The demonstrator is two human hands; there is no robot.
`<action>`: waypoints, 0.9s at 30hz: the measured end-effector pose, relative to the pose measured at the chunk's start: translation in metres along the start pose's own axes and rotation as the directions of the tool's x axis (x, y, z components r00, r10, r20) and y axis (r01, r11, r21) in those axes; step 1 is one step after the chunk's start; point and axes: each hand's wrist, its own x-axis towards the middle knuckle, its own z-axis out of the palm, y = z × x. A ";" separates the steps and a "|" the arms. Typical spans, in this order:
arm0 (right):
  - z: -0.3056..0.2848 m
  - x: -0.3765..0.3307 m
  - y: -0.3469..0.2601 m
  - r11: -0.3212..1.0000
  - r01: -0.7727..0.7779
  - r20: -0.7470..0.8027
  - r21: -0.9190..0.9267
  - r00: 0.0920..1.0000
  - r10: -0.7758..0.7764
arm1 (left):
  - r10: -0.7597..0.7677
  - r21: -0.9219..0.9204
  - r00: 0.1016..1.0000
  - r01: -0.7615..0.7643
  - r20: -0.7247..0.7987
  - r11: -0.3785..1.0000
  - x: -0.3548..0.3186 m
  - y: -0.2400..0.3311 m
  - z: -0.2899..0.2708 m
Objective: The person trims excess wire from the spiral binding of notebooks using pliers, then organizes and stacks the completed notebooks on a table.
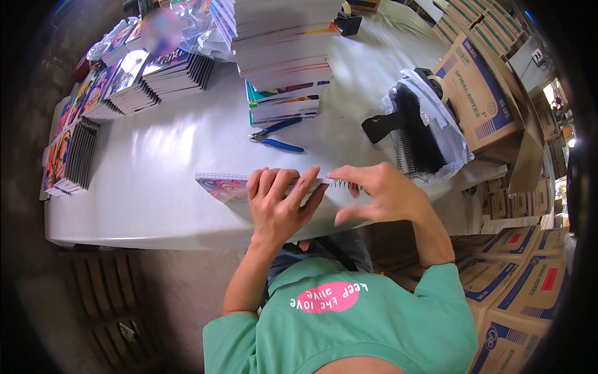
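My left hand (280, 196) grips a notebook (218, 186) with a colourful cover, held on its edge above the near side of the table. From the notebook's right end sticks out a dark spiral wire coil (339, 183). At the coil is my right hand (383, 196), thumb and index finger spread apart, the index fingertip against the coil; some of its fingers are partly hidden. Beyond the hands lies a pair of blue-handled cutting pliers (277, 136), jaws to the left, in front of a tall stack of unbound books (283, 68).
Piles of spiral notebooks (71, 159) line the table's left side. At right, a bundle of black coils (420, 131) lies on white wrapping beside an open cardboard box (476, 93). More cartons (511, 274) stack up at lower right. A slatted wooden piece (109, 305) stands at lower left.
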 end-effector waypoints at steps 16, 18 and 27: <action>0.009 -0.019 0.030 0.995 0.026 -0.066 0.097 0.998 -0.020 | -0.120 0.091 0.986 0.131 -0.120 0.987 -0.006 -0.018 0.002; -0.008 -0.009 0.034 0.879 -0.304 0.309 0.368 0.931 0.192 | -0.118 0.039 0.989 0.122 -0.094 0.992 -0.004 -0.021 -0.001; -0.033 -0.007 0.188 0.736 -0.120 -0.099 -0.667 0.992 0.072 | -0.064 -0.128 0.998 0.065 0.007 0.990 -0.014 -0.027 -0.012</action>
